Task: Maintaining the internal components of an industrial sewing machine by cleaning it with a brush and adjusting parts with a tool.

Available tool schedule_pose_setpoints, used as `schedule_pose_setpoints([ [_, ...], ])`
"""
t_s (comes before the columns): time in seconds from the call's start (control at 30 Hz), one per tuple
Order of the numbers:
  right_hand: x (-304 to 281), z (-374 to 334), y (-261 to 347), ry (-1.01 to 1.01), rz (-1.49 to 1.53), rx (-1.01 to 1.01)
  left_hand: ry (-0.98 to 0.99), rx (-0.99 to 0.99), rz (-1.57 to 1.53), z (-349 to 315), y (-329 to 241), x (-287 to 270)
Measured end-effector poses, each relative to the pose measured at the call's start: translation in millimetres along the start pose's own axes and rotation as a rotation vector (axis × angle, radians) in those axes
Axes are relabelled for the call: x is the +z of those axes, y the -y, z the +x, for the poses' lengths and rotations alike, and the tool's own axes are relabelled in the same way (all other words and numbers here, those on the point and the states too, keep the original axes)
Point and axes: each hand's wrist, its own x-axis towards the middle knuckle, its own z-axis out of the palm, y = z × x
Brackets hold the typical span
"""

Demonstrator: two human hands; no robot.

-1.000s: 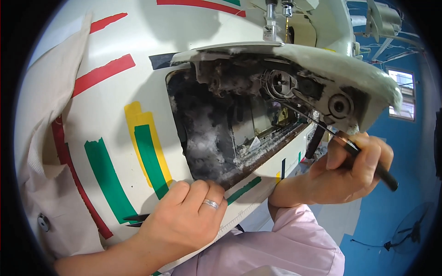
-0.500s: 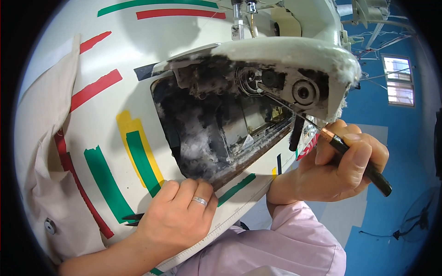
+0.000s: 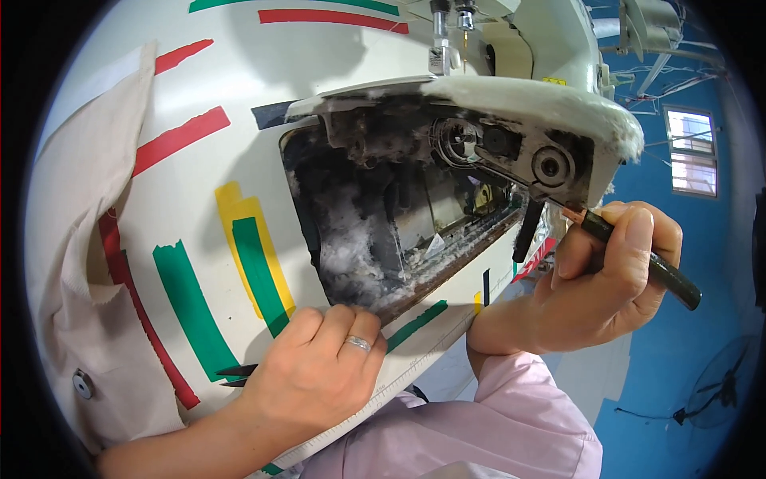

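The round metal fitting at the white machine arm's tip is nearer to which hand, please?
Right: the right hand, gripping a dark-handled metal tool, is below and right of the fitting; the left hand is farther, well down and left.

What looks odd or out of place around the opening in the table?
Grey-white lint lies in clumps inside the table's opening, and more fluff clings to the sewing machine's bed; it looks odd because such dirt surrounds mechanical parts.
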Motion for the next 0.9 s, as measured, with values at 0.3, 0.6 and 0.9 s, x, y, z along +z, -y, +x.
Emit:
schedule_pose_setpoints([
  [0.3, -8, -16, -2, 0.074, -0.041, 0.074, -0.070, -0.021, -0.018, -1, 0, 9],
  [0.6, -6, -32, -40, 0.055, 0.257, -0.211, -0.065, -0.004, -0.046, -2, 2, 6],
  [0.9, -18, -38, -46, 0.065, 0.187, -0.308, -0.049, -0.014, -0.056, -3, 1, 6],
])
